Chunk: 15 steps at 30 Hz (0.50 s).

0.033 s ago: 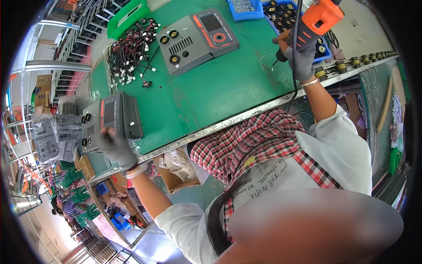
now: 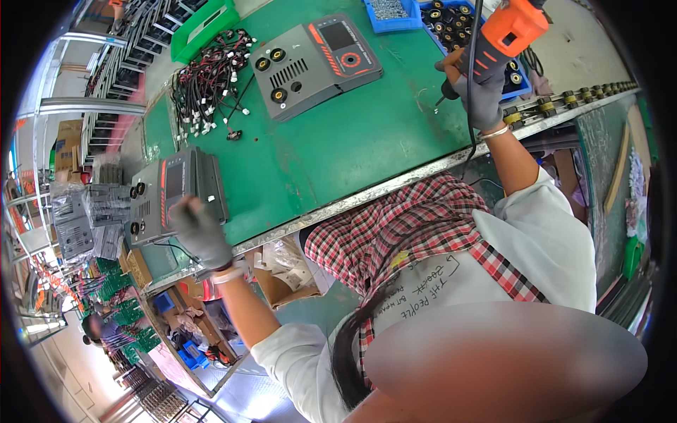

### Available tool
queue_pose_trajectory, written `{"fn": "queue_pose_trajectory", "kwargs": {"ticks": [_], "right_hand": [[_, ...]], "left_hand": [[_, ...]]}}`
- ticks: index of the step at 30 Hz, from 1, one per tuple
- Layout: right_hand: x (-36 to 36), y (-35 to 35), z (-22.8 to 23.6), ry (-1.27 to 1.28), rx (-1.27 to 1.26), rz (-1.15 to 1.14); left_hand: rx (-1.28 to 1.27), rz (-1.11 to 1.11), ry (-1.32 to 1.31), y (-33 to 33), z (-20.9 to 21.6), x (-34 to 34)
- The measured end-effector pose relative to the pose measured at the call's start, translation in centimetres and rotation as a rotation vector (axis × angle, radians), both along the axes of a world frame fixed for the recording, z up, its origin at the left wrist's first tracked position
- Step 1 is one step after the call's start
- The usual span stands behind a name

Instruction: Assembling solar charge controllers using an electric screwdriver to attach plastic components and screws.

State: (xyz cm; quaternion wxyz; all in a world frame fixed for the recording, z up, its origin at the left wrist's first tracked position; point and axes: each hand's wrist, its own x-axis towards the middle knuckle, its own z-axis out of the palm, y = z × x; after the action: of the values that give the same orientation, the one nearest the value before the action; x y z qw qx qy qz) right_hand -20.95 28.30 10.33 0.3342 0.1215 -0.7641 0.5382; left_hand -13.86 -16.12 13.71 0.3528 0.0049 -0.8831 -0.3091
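Note:
My right hand (image 2: 484,95), in a grey glove with bare fingertips, grips an orange and dark power screwdriver (image 2: 513,32) over the right of the bench. Its dark chuck and thin bit point left, above the green top. At the left, my left hand (image 2: 203,234), gloved alike, hovers at the near edge of a grey front panel (image 2: 156,196) with a dark screen and round sockets. Its fingers are blurred and foreshortened, and nothing shows in them. That panel rests on another. A similar grey panel (image 2: 317,67), with red markings, lies farther back.
Black wires (image 2: 208,88) with white plugs lie heaped beside a green bin (image 2: 204,32). Blue bins hold screws (image 2: 389,8) and round black-and-brass sockets (image 2: 448,25). A black cable (image 2: 471,127) hangs by my right hand. Below the bench stands an open carton (image 2: 282,285).
My left hand has drawn back slightly toward me and to the right, off the left panel's face. My right hand and the screwdriver stay nearly still.

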Motion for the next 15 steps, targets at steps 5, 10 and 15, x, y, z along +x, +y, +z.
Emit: {"fn": "queue_pose_trajectory", "kwargs": {"ticks": [5,10,15], "right_hand": [[0.4,-0.4,0.2,-0.076,-0.048,0.090],[1.5,-0.6,1.0,-0.081,-0.213,0.192],[1.8,-0.5,0.4,-0.055,-0.370,0.273]], "left_hand": [[-0.110,-0.360,-0.348,13.7,-4.0,0.2],[0.154,-0.595,-0.407,23.4,-9.2,-2.1],[0.206,-0.577,-0.447,29.6,-11.2,-5.4]]}}
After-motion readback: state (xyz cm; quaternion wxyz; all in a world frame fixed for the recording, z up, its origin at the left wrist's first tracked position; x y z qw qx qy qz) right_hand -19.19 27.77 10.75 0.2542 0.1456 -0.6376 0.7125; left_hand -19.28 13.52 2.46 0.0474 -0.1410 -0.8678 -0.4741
